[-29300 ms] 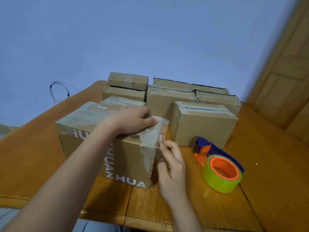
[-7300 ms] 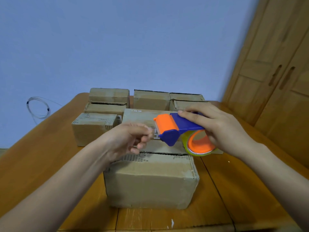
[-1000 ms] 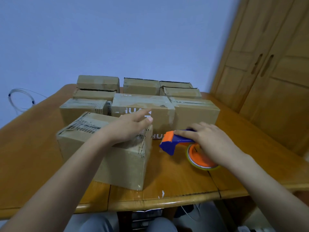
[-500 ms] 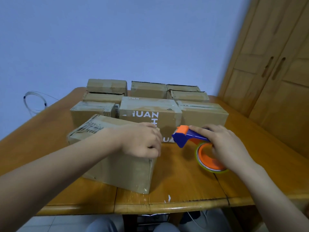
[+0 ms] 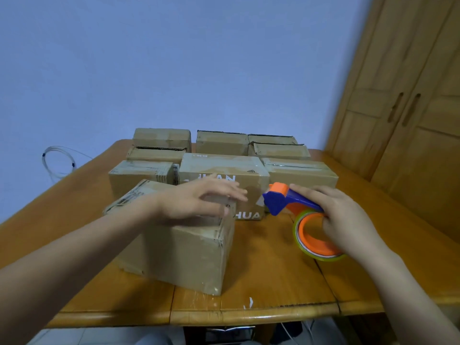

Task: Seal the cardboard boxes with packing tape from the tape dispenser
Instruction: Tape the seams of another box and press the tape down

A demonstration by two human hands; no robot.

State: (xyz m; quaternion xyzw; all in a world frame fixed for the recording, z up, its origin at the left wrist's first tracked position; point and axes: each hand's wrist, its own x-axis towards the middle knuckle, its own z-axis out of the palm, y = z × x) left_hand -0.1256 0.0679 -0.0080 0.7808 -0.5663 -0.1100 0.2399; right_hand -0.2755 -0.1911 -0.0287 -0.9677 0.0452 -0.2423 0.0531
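Observation:
A brown cardboard box (image 5: pixel 184 252) stands nearest me on the wooden table (image 5: pixel 261 290). My left hand (image 5: pixel 199 200) hovers blurred over its top right edge, fingers stretched out toward the right. My right hand (image 5: pixel 341 217) holds the blue and orange tape dispenser (image 5: pixel 281 200) by its handle, its tape roll (image 5: pixel 313 237) standing on the table right of the box. The dispenser's orange head points left at my left fingertips.
Several more cardboard boxes stand in rows behind, among them a printed box (image 5: pixel 224 180) and a taped one (image 5: pixel 301 173). A wooden wardrobe (image 5: pixel 408 108) rises at the right. A coiled cable (image 5: pixel 59 160) hangs at the left wall.
My left hand has uncurled from the box's top corner and now reaches right with fingers spread. My right hand keeps its hold on the dispenser, whose head has lifted slightly.

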